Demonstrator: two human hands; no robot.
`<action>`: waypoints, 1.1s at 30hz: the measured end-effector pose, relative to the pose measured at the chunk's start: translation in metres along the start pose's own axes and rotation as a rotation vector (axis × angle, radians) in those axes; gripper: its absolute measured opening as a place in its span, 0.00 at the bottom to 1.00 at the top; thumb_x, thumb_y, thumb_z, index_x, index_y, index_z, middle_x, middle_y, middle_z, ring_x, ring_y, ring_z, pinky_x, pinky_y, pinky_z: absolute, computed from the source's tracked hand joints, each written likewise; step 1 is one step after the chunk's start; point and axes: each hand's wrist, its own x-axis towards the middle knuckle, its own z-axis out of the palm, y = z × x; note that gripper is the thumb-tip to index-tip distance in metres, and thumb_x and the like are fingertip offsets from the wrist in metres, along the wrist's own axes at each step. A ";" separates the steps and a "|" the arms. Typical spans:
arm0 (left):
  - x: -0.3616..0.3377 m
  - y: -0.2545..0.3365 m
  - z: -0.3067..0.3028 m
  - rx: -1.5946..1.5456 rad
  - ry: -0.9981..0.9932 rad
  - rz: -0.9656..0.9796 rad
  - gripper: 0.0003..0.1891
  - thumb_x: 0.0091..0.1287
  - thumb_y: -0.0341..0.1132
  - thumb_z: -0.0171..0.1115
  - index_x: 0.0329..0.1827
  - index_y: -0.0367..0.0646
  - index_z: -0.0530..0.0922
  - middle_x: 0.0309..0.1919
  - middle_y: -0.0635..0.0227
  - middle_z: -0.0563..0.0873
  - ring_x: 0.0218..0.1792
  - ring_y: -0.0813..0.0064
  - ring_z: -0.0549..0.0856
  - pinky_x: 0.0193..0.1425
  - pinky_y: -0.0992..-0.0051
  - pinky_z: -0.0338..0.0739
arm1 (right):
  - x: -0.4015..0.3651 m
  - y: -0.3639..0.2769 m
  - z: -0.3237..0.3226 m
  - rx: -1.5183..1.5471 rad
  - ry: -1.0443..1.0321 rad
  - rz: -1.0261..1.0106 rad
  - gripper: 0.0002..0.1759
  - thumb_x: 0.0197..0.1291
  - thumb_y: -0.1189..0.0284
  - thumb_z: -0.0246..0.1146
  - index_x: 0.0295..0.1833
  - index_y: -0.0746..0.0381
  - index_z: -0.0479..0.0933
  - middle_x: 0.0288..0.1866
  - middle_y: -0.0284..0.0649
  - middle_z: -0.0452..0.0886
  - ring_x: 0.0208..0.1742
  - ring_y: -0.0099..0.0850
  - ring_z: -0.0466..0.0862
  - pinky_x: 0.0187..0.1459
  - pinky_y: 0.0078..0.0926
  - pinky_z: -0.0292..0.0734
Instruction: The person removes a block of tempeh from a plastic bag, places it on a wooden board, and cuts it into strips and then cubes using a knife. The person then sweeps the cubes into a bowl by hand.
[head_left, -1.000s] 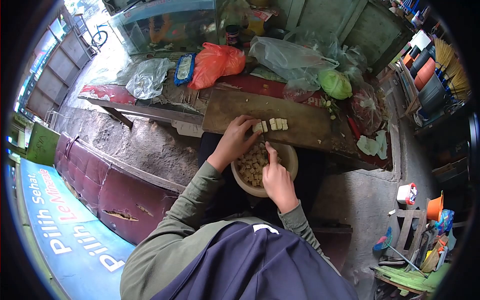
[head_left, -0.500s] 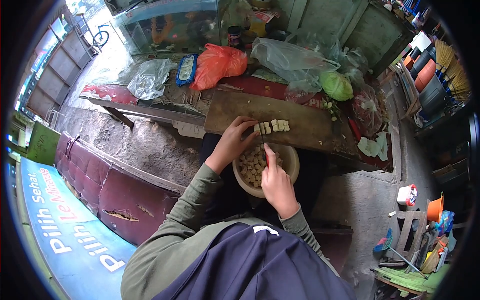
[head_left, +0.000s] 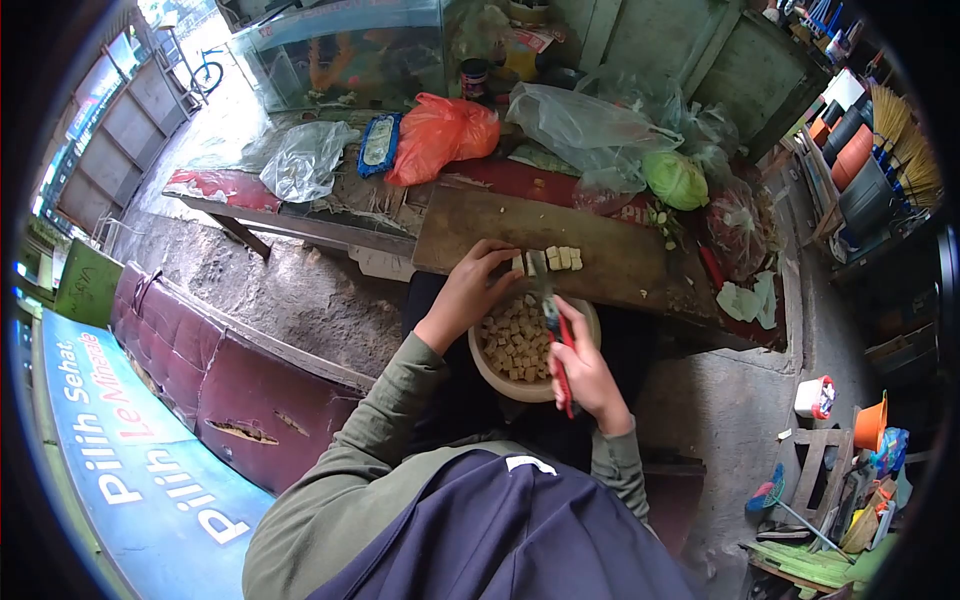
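My right hand [head_left: 590,372] is wrapped round the red handle of a knife [head_left: 553,312], its blade tilted flat beside pale cubes [head_left: 564,258] on a wooden board [head_left: 470,225]. My left hand [head_left: 470,298] rests at the board's front edge, its fingertips pressed together at the left end of the row, by a pale piece partly hidden by the fingers and blade. Below the board, a round bowl [head_left: 482,362] holds several more pale cubes [head_left: 515,340].
Behind the board lie a red plastic bag [head_left: 440,135], a blue-edged packet [head_left: 379,144], clear bags [head_left: 580,120] and a cabbage [head_left: 675,180]. A glass tank [head_left: 350,60] stands at the back. A red-handled object [head_left: 711,264] lies to the right.
My right hand has moved right and down, and the knife has turned so its blade shows broadside. Some cubes are now apart from the left end of the row. The view has shifted slightly.
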 end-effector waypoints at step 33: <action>-0.131 0.001 0.050 0.469 -0.554 0.335 0.20 0.65 0.35 0.64 0.62 0.49 0.84 0.46 0.68 0.85 0.54 0.64 0.85 0.63 0.62 0.75 | 0.070 -0.036 -0.130 -1.085 0.862 -0.155 0.24 0.64 0.46 0.72 0.43 0.58 0.83 0.35 0.46 0.90 0.42 0.53 0.89 0.42 0.52 0.81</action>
